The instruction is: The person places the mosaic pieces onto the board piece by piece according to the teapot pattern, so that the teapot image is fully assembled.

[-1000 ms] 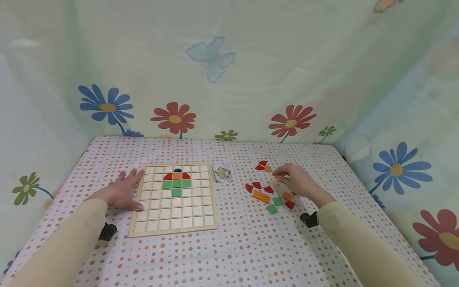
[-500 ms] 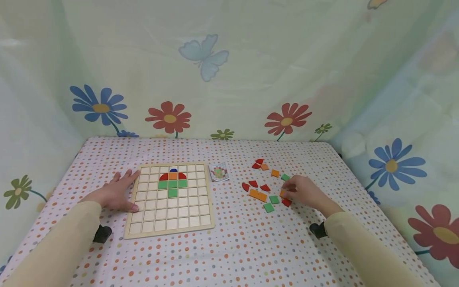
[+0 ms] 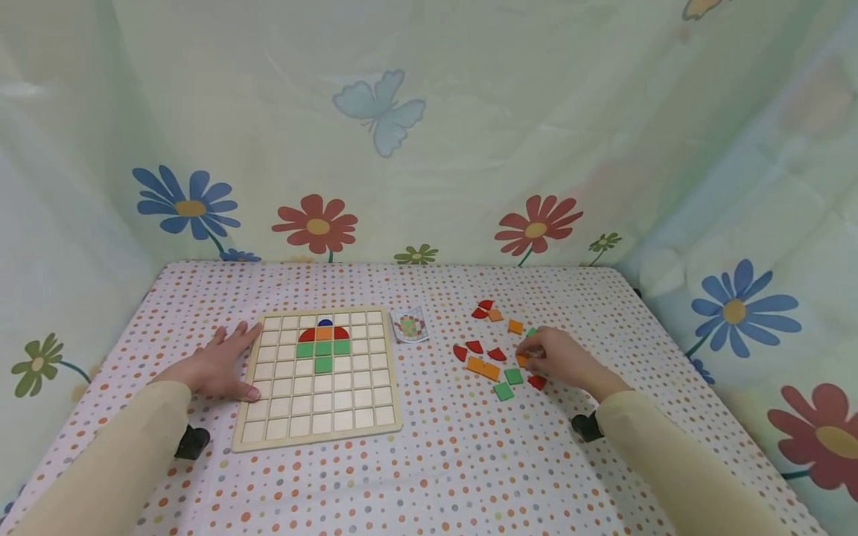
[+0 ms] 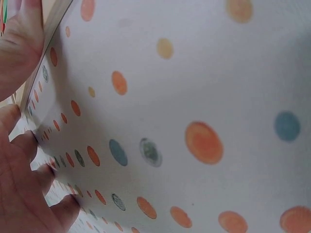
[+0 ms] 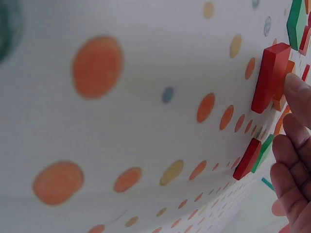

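My left hand [image 3: 216,366] lies with spread fingers along the left edge of the wooden grid board [image 3: 315,442]; its thumb tip overlaps the frame. Set in the board are a blue half-round tile [image 3: 325,322], an orange square, red quarter-round tiles beside it, and green squares below. To the right, my right hand [image 3: 563,359] pinches an orange square tile [image 3: 521,359] between thumb and fingers. In the right wrist view the thumb presses that orange tile [image 5: 279,92], right behind a red tile [image 5: 268,80]. A green tile [image 3: 532,331] is partly hidden by this hand.
A small picture card [image 3: 410,325] lies right of the board. Around the right hand are scattered red quarter-rounds [image 3: 496,354], joined orange tiles [image 3: 482,368], green squares [image 3: 503,391] and an orange square [image 3: 515,326]. A dotted cloth [image 3: 375,491] covers the table.
My right hand has moved from the upper orange and green tiles toward me to another orange tile, which has since shifted slightly left with the fingers. The left hand stays at the board.
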Motion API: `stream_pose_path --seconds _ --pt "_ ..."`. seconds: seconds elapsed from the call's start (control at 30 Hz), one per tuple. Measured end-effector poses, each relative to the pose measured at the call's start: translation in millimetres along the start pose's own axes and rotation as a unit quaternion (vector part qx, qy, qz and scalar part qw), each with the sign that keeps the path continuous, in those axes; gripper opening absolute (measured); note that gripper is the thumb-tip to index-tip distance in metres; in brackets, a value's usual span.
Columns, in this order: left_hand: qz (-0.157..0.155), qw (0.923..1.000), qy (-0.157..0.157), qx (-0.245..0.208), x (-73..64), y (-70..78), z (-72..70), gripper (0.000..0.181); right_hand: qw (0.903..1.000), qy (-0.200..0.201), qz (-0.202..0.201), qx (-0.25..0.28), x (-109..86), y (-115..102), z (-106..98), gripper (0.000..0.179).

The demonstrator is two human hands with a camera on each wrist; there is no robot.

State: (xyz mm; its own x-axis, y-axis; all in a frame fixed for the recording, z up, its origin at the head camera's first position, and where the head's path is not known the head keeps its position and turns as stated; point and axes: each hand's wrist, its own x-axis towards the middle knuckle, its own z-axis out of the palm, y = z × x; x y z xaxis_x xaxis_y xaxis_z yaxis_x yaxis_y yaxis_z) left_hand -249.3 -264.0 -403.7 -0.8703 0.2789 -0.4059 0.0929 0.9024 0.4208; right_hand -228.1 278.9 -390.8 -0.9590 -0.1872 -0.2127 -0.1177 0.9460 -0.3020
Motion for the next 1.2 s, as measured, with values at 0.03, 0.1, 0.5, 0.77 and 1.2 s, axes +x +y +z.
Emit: stream_pose_path --seconds 0.03,0.1,0.5,0.77,1.2 --pt "0.000 1.0000 0.000 0.000 -0.1 -0.2 0.7 0.121 1.0000 0.001 -0.003 0.001 -0.2 0 0 0.019" --pt "0.002 1.0000 0.001 0.001 -0.5 -0.2 1.4 0.121 1.0000 0.006 -0.006 0.003 -0.7 2 0 0.019" --pt "0.008 0.9999 -0.004 -0.008 0.0 -1.3 0.5 0.124 0.9999 0.012 0.006 -0.004 1.9 12 1 0.019" --pt "0.004 1.0000 -0.003 -0.008 -0.9 -1.0 -0.1 0.123 0.9997 0.024 0.002 -0.009 4.1 5 -3 0.018" --pt "-0.002 1.0000 -0.001 -0.003 -0.5 3.1 1.3 0.122 0.9977 0.026 -0.062 0.012 41.5 -85 1 0.020"
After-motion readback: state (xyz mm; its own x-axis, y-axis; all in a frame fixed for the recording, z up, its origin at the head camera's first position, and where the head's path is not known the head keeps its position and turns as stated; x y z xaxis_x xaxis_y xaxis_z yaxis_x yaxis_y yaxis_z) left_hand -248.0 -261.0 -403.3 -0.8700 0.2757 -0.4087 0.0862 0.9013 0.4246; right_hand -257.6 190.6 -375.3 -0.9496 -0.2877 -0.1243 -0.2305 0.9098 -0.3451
